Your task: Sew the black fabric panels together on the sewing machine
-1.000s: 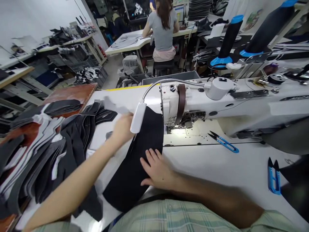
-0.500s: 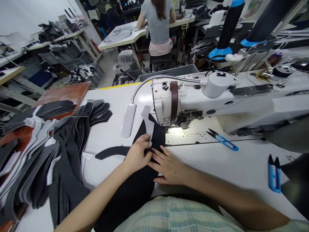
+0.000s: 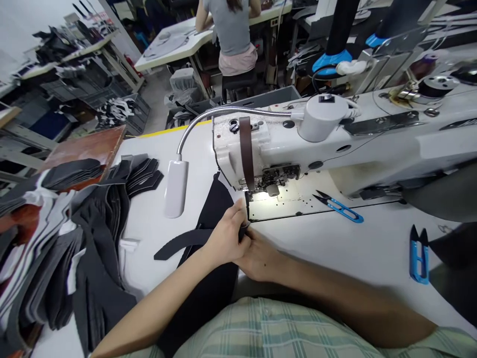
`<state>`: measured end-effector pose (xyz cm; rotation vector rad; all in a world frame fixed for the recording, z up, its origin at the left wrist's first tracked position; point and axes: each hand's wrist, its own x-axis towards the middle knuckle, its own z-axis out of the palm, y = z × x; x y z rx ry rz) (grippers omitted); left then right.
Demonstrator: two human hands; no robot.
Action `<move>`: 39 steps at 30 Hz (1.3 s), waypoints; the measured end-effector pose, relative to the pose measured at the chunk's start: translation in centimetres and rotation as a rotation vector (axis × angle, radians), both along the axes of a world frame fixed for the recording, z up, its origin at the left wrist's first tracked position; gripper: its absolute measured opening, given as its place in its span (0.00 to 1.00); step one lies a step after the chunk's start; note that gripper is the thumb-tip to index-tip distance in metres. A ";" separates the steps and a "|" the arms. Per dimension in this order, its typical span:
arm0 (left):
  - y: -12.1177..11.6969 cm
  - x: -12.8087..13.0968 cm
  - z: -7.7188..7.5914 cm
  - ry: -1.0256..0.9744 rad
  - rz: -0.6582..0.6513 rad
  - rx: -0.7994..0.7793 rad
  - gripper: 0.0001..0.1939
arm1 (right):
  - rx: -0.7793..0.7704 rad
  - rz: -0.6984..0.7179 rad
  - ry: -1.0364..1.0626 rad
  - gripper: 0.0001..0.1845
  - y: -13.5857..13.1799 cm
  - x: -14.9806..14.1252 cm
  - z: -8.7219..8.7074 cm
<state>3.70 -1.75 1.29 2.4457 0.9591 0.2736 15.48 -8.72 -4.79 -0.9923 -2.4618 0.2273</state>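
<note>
A black fabric piece (image 3: 214,209) lies on the table left of the sewing machine's needle area, its lower part reaching down to my lap. My left hand (image 3: 227,236) is closed on the edge of this piece, fingertips close to the lit presser foot (image 3: 250,195). Tucked against it from the right, my right hand (image 3: 259,256) has its fingers curled at the same edge, partly hidden behind the left hand. A curved dark grey strip (image 3: 182,242) sticks out to the left from under my left hand.
The white sewing machine (image 3: 276,144) carries a bendable lamp (image 3: 176,189). Blue thread snips (image 3: 341,208) rest at its bed, with a second pair of snips (image 3: 419,258) farther right. Stacked cut pieces (image 3: 97,248) cover the left side. A person (image 3: 234,35) sits at another table ahead.
Both hands have come together at the fabric edge; the right hand's spread fingers have curled in. The pale piece under the left hand is no longer visible. The view has shifted.
</note>
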 end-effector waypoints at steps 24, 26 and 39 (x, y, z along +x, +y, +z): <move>0.2 0.7 -0.8 0.014 -0.095 0.077 0.06 | 0.154 -0.076 0.047 0.15 -0.5 -0.2 -0.9; 0.2 0.9 -0.9 0.031 -0.081 0.071 0.06 | 0.147 -0.077 0.037 0.15 -0.5 -0.1 -0.8; 0.2 2.0 -1.0 0.026 -0.085 0.112 0.06 | -0.039 -0.078 -0.054 0.17 -1.2 0.2 -1.4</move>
